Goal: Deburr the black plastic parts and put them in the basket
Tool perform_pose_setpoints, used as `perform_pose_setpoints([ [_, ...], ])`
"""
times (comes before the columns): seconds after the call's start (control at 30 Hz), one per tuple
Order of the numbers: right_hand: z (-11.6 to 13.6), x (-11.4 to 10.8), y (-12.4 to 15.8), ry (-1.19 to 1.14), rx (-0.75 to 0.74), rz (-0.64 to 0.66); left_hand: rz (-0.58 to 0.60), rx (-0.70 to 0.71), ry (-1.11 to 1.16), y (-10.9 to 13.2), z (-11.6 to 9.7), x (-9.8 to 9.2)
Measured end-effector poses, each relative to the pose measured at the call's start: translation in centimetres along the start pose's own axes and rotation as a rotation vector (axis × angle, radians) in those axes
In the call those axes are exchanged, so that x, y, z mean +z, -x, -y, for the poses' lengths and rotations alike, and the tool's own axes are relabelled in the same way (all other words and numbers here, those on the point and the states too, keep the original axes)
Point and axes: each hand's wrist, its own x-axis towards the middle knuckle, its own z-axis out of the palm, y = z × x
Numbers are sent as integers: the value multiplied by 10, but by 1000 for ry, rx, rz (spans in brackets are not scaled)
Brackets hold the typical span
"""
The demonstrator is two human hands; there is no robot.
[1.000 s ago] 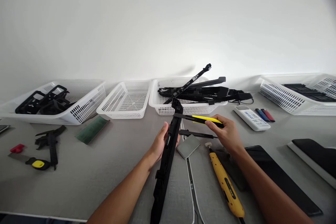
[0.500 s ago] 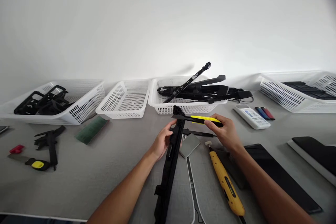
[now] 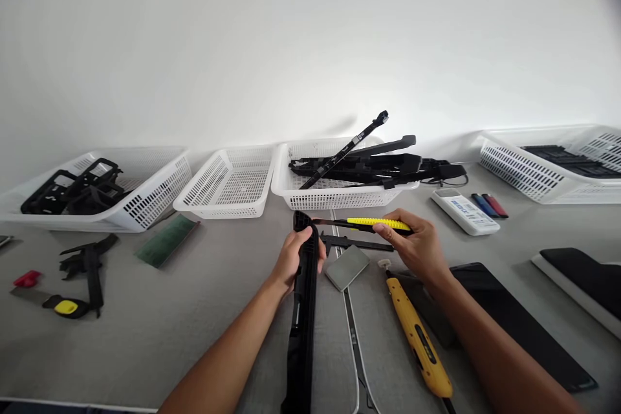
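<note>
My left hand (image 3: 294, 255) grips a long black plastic trim piece (image 3: 301, 317) near its upper end, thumb on its face and fingertips showing on the right side. The piece stands tilted, its lower end running out of the bottom of the view. In my right hand (image 3: 417, 242) is a yellow and black utility knife (image 3: 378, 224), held level. Its blade points left and reaches the right edge of the trim piece's upper end; whether it touches is hard to tell. Behind the hands lies a dark caliper (image 3: 361, 244), and below it a grey square block (image 3: 347, 268).
A yellow electric tool (image 3: 417, 336) lies below my right hand, beside a black panel (image 3: 519, 323). White baskets (image 3: 339, 199) with black parts line the wall. At left are a green sheet (image 3: 167, 240), a yellow-black knife (image 3: 68, 306) and a red clip (image 3: 26, 279).
My left hand has shifted left and turned the trim piece, with the thumb now over its front. The knife blade has gone from across the piece's upper end to its right edge.
</note>
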Motion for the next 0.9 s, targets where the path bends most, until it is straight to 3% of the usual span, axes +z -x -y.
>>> perform_pose_setpoints([
  [0.13, -3, 2, -1, -3, -31, 78, -20, -17, -36, 0, -3, -1],
  [0.37, -3, 12, 2, -52, -26, 509, 38, -24, -47, 0, -5, 1],
  [0.43, -2, 13, 3, -27, -87, 511, 42, -25, 10, -1, -3, 2],
  [0.6, -3, 17, 6, 75, -219, 317, 43, -12, 86, -2, 3, 1],
  [0.77, -7, 22, 7, 121, -330, 440, 159, -109, 81, 0, 8, -1],
  [0.9, -5, 22, 8, 115, -332, 407, 208, -112, 81, 0, 12, -3],
])
